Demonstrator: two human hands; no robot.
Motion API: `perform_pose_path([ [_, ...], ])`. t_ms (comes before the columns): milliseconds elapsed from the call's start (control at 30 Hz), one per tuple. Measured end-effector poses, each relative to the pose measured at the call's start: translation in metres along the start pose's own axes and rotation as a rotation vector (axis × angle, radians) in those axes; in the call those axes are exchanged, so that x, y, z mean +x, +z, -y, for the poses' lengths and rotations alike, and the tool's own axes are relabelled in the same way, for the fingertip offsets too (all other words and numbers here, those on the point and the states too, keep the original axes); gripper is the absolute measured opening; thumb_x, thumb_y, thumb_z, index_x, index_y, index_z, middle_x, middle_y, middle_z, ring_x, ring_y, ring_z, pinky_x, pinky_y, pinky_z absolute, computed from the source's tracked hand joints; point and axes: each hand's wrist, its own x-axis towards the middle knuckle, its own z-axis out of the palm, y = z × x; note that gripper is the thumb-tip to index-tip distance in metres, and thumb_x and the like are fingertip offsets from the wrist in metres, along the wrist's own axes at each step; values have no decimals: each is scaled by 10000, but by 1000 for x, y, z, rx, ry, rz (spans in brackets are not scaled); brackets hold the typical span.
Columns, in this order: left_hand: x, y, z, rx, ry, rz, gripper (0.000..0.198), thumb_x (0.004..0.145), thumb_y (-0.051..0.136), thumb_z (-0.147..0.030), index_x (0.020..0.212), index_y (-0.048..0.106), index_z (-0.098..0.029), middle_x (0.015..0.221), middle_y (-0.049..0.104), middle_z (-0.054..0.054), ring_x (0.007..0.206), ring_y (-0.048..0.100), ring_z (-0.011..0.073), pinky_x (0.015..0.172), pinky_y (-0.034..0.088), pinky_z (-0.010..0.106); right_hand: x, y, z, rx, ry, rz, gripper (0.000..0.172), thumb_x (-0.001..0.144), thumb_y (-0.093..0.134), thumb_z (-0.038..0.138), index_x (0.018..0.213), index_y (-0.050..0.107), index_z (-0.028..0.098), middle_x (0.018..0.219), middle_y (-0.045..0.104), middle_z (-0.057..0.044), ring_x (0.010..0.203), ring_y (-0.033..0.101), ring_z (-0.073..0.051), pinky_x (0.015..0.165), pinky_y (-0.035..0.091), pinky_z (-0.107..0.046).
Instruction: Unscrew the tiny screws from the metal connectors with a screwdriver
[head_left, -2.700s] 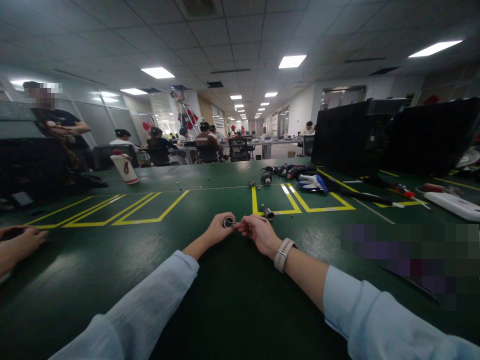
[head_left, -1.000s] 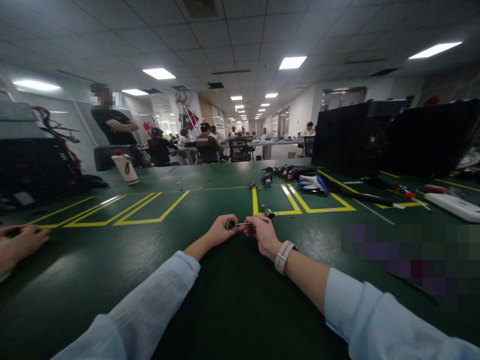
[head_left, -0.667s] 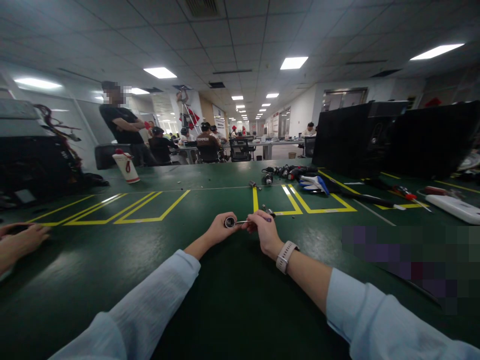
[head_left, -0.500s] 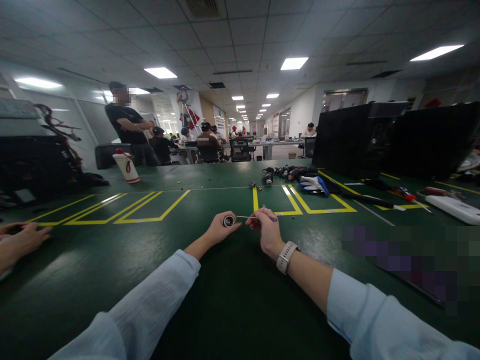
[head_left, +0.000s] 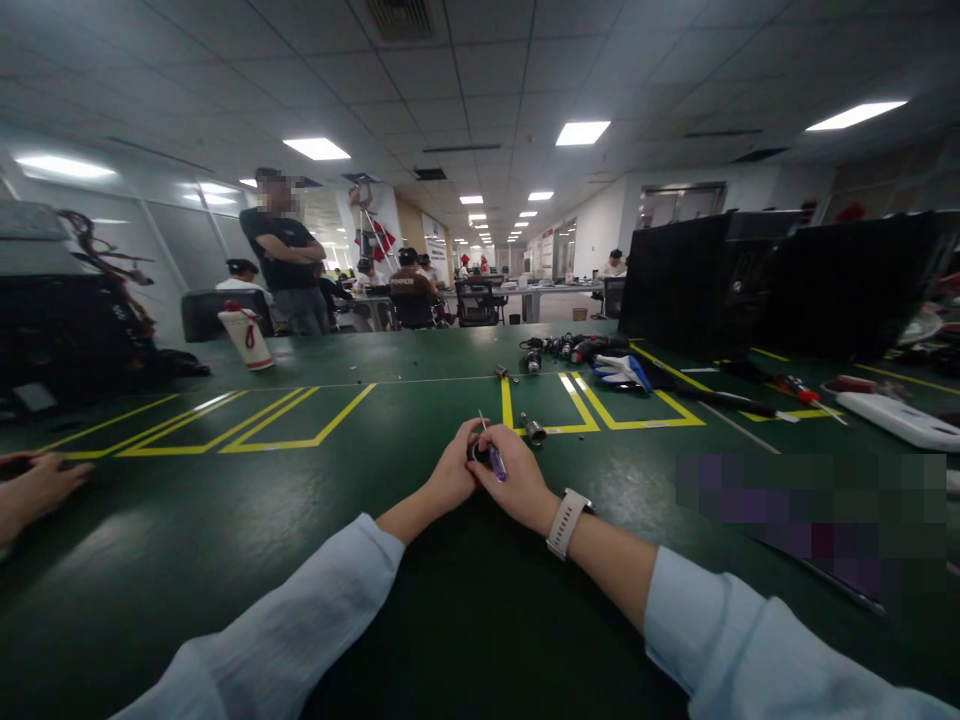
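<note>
Close together over the green table (head_left: pixel 420 600), my two hands meet around one small part. My left hand (head_left: pixel 448 475) is closed on this dark, round, cylindrical part (head_left: pixel 474 454), mostly covered by fingers. My right hand (head_left: pixel 525 482) grips a thin screwdriver with a purple, see-through handle (head_left: pixel 498 464). Its shaft points up and away from me, and the handle leans toward me. The right fingertips also reach the dark part; whether they grip it is hard to tell. Just beyond the right hand lies a metal cylindrical piece (head_left: pixel 534 430).
Yellow tape outlines (head_left: pixel 289 420) mark the table. Farther back lie a blue-and-white glove (head_left: pixel 622 372), several metal parts and a red-handled screwdriver (head_left: pixel 796 386). A white cup (head_left: pixel 246 338) stands back left. Another person's hand (head_left: pixel 45 490) is at the left edge. Black cases (head_left: pixel 697 285) stand right.
My right hand has moved left against my left hand. The screwdriver has swung from pointing left to pointing away. The round part's open end is turned from view; the metal piece beyond now shows.
</note>
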Motion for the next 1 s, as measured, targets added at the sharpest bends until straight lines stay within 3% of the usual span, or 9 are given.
perform_pose_path([
  [67,1,0,2,72,32,-49,698,633,542,-69,1279,294,-163,1011,604,78,934,598,223,870,450,417,2,-4,1,-14,-31,-21,154,717,569,126,778,454,210,819,529,-24,759,506,-187,693,435,-330],
  [167,3,-4,8,243,44,-244,788,619,635,-170,1313,263,-173,1200,482,135,1109,492,283,930,394,475,9,-15,-3,-28,-55,-147,127,740,557,163,765,442,212,802,532,-18,741,511,-173,687,438,-309],
  [233,4,-9,13,324,6,-345,777,639,656,-258,1311,275,-174,1272,400,154,1161,437,302,936,383,492,15,-27,-12,-83,-17,-266,111,750,553,200,777,446,211,808,537,-18,736,518,-166,683,441,-295],
  [300,4,-12,17,361,-35,-368,714,678,634,-298,1296,300,-172,1266,390,152,1163,430,298,930,391,490,22,-44,-28,-180,84,-376,107,750,553,239,780,454,209,795,533,-13,715,516,-162,660,438,-284],
  [433,7,-8,17,402,-39,-284,581,727,594,-280,1251,360,-189,1249,403,124,1202,390,282,977,358,482,26,-80,-70,-314,267,-562,109,719,524,210,776,432,193,782,489,-34,749,484,-198,715,412,-342],
  [567,20,14,9,408,-8,-198,470,771,541,-234,1213,401,-159,1241,409,135,1195,400,265,1000,347,456,19,-107,-102,-459,443,-647,151,668,505,146,806,451,170,866,488,-84,865,470,-246,815,360,-391],
  [800,52,59,-8,506,42,-31,429,792,541,-261,1204,452,-181,1327,360,139,1235,363,299,1011,330,471,7,-115,-121,-615,657,-534,220,619,503,83,823,494,166,884,507,-105,854,501,-271,772,379,-387],
  [900,60,68,-11,554,76,70,438,801,539,-299,1215,466,-173,1366,336,138,1267,318,308,1040,293,463,5,-114,-126,-644,696,-458,220,605,520,67,802,507,166,860,520,-104,818,523,-264,755,394,-377],
  [1000,65,72,-10,566,73,164,359,813,523,-267,1152,531,-150,1299,430,139,1237,367,298,1041,293,458,4,-113,-129,-664,712,-418,238,608,523,61,825,513,158,886,531,-122,834,538,-272,751,404,-374],
])
